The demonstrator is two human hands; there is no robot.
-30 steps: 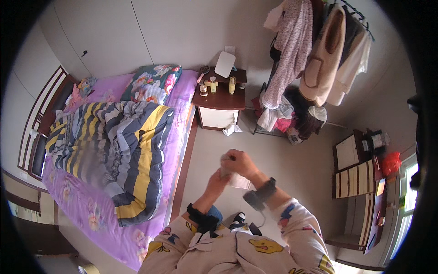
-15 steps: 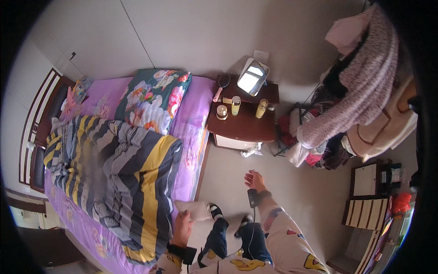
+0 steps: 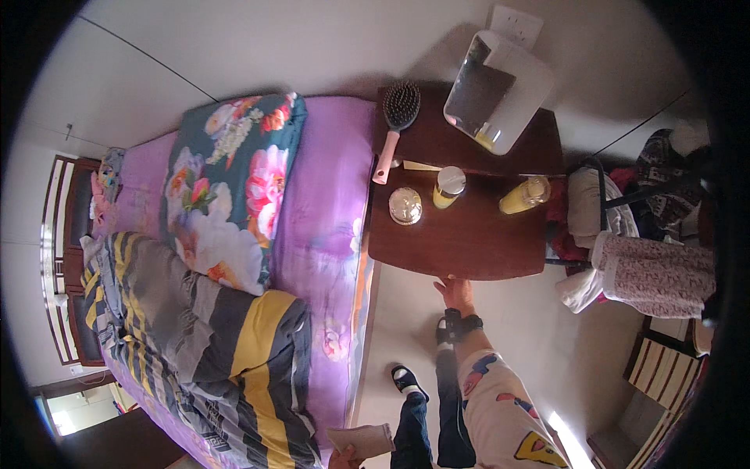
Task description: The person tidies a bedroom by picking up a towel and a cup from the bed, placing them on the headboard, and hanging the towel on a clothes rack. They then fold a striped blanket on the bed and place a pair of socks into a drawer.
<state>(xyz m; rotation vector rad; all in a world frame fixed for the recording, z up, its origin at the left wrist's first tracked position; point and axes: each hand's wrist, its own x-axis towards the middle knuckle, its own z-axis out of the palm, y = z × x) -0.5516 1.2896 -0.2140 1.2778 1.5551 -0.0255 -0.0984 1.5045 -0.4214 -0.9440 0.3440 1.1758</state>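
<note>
My left hand [image 3: 344, 460], partly cut off by the lower edge, grips a folded beige cloth [image 3: 362, 441] beside the bed. My right hand [image 3: 458, 296] is at the front edge of a dark red-brown nightstand [image 3: 476, 254], fingers loosely apart and holding nothing. Whether its fingertips touch the edge I cannot tell. On the nightstand stand a round jar with a shiny lid [image 3: 405, 206], a yellow bottle with a silver cap [image 3: 449, 187] and a second yellow bottle [image 3: 525, 195]. Behind them are a hairbrush with a pink handle [image 3: 398, 117] and a tilted white-framed mirror [image 3: 497, 94].
On the left is a bed with a purple sheet [image 3: 328, 234], a floral pillow [image 3: 226, 187] and a striped quilt [image 3: 203, 336]. Clothes [image 3: 656, 270] hang on a rack at the right. A striped cabinet [image 3: 664, 367] stands beyond it. My feet are on the pale floor [image 3: 406, 328].
I have come closer to the nightstand, which looks larger now. My right hand has reached its front edge. The left hand, still with the cloth, sits lower in view.
</note>
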